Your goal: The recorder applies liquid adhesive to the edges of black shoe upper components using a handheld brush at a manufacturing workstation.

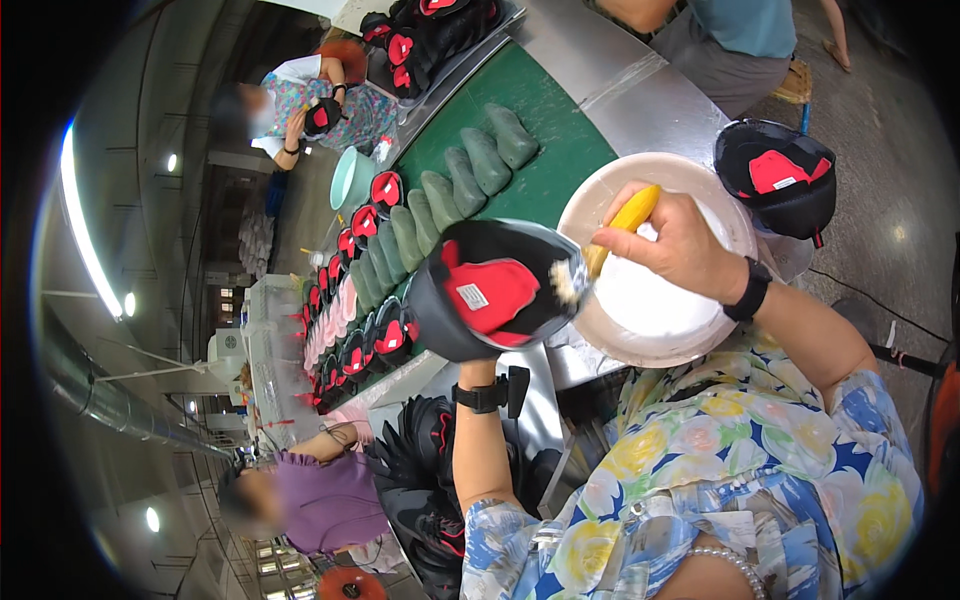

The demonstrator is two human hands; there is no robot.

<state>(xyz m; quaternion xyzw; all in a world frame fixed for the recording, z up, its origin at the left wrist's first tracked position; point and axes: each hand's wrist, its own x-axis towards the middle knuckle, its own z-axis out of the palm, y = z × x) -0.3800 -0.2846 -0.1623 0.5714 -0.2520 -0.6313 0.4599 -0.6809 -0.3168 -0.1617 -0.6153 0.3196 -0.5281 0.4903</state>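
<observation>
My right hand grips a brush by its yellow handle. The brush's pale bristles are at the inner rim of a black shoe upper with a red lining piece and a white label. My left hand is mostly hidden behind that upper and holds it up from below; only the wrist shows clearly. Under my right hand stands a pale round basin holding white liquid. Another black shoe upper with a red lining sits right of the basin.
Grey-green shoe-shaped pieces and rows of red-lined uppers line a green conveyor belt. More uppers are piled at the far end, and black shoes lie at lower left. Several people work nearby; a mint basin stands beyond.
</observation>
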